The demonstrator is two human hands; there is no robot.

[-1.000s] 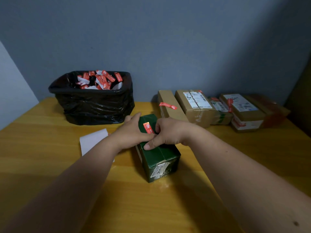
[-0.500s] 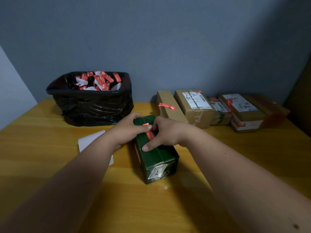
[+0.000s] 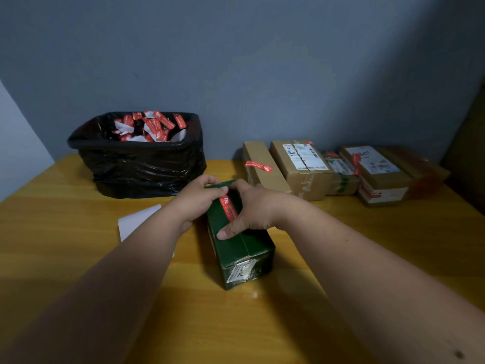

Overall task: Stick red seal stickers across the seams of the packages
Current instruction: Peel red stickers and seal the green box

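1. Hands are working on the green box [image 3: 242, 252], which is lying lengthwise on the table [image 3: 78, 232], probably so its top seam faces up.
2. The left hand [image 3: 198, 199] is curling over the box's far left edge, fingers closed on it, seemingly bracing it.
3. The right hand [image 3: 252, 208] is lying flat on the box, thumb pressing its top, apparently smoothing the red sticker [image 3: 228, 207] down between both hands.
4. Behind the box, a black bin [image 3: 141, 166] is holding spare stickers; the brown packages [image 3: 301, 169] to the box's far right are already wearing theirs.
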